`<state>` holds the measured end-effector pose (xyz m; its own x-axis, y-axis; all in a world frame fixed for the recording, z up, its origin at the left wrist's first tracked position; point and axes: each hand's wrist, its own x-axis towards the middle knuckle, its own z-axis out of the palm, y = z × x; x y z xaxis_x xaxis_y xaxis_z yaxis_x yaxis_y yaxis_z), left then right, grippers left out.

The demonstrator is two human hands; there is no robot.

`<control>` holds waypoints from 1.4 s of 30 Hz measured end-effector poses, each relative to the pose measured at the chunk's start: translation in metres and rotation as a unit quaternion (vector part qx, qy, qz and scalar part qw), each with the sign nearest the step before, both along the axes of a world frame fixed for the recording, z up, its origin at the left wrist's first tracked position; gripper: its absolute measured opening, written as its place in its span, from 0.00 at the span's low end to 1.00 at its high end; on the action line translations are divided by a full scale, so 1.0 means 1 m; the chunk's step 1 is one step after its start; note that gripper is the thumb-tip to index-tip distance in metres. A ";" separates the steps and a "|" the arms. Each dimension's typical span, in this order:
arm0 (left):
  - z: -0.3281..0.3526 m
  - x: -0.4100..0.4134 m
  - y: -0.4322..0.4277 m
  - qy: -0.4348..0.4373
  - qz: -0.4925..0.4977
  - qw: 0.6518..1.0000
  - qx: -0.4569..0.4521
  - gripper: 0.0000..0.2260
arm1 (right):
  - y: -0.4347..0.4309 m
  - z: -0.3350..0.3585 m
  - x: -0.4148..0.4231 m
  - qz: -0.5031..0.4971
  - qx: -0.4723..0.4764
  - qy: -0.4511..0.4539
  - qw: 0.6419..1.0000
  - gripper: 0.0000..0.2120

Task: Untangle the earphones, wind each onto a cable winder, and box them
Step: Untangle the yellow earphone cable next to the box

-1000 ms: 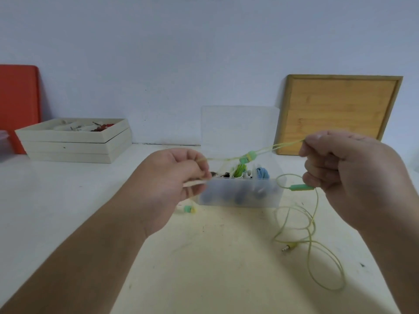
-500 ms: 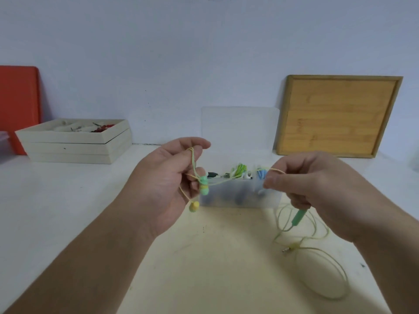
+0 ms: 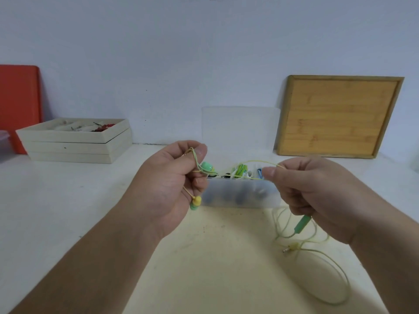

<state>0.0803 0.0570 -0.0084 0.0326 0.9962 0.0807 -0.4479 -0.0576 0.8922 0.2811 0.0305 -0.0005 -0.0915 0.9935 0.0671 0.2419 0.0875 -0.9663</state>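
My left hand (image 3: 169,177) grips the earbud end of a yellow-green earphone cable (image 3: 247,163). One green earbud (image 3: 207,166) sits by my fingertips and another earbud (image 3: 195,202) dangles below the hand. My right hand (image 3: 310,189) pinches the same cable, which spans between the hands above a translucent plastic box (image 3: 240,196). The green inline remote (image 3: 302,224) hangs under my right hand. The rest of the cable loops on the table with its plug (image 3: 289,248) lying there. Inside the box are wound earphones, green and blue.
The box's clear lid (image 3: 240,128) stands open behind it. A bamboo tray (image 3: 340,116) leans on the wall at right. A stacked white wooden box (image 3: 74,141) with small items sits at left, beside a red board (image 3: 19,98).
My hands have come closer together and lower. The left hand turned palm-in with the cable looped over its fingers and the earbuds now hanging; the remote dropped below my right hand.
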 end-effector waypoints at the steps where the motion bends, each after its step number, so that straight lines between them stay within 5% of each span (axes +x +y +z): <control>1: 0.001 0.000 0.000 -0.008 -0.004 1.000 -0.001 0.03 | 0.001 -0.002 -0.001 -0.008 0.004 -0.017 1.000 0.24; 9: 0.007 0.003 -0.008 -0.113 -0.116 0.986 -0.033 0.05 | 0.006 -0.008 -0.005 -0.084 -0.065 -0.036 0.994 0.29; 14: 0.008 0.003 -0.011 -0.129 -0.155 0.979 -0.030 0.08 | 0.004 -0.012 -0.010 -0.076 -0.034 -0.154 0.984 0.29; 16: 0.007 -0.002 -0.008 -0.054 -0.140 0.988 -0.029 0.07 | 0.006 -0.012 -0.009 -0.110 -0.027 -0.084 0.990 0.29; 18: 0.003 -0.011 -0.004 0.126 -0.087 0.988 0.002 0.05 | 0.011 -0.010 -0.001 -0.139 -0.007 0.009 0.990 0.27; 21: -0.001 -0.025 0.001 0.392 -0.025 0.919 0.048 0.05 | 0.013 -0.004 0.015 -0.072 0.022 0.140 0.987 0.21; 23: -0.003 -0.031 0.003 0.463 -0.024 0.885 0.042 0.04 | 0.010 0.000 0.029 0.037 0.025 0.154 0.987 0.24; 26: -0.007 -0.036 0.012 0.477 0.092 0.873 0.034 0.06 | 0.004 0.010 0.045 0.153 -0.014 0.103 0.983 0.24; 29: -0.009 -0.040 0.016 0.484 0.187 0.854 0.038 0.08 | 0.001 0.016 0.058 0.162 -0.045 0.075 0.983 0.22; 33: -0.015 -0.027 0.008 0.550 -0.003 0.830 0.090 0.03 | -0.001 0.017 0.063 0.088 -0.031 0.069 0.993 0.03; 35: -0.021 -0.013 0.002 0.554 -0.062 0.821 0.123 0.12 | 0.002 0.015 0.067 0.020 -0.023 0.005 1.000 0.04; 38: -0.024 0.016 -0.014 0.518 -0.026 0.823 0.230 0.24 | 0.005 0.012 0.073 -0.083 -0.017 -0.127 0.988 0.07; 42: -0.009 0.063 -0.050 0.535 -0.018 0.739 0.409 0.25 | 0.001 0.016 0.089 -0.155 -0.017 -0.165 0.974 0.07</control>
<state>0.1433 0.0072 -0.0176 0.5385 0.6262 0.5639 0.4750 -0.7783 0.4107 0.3704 0.0319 0.0154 0.2027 0.9779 0.0516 0.5497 -0.0700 -0.8325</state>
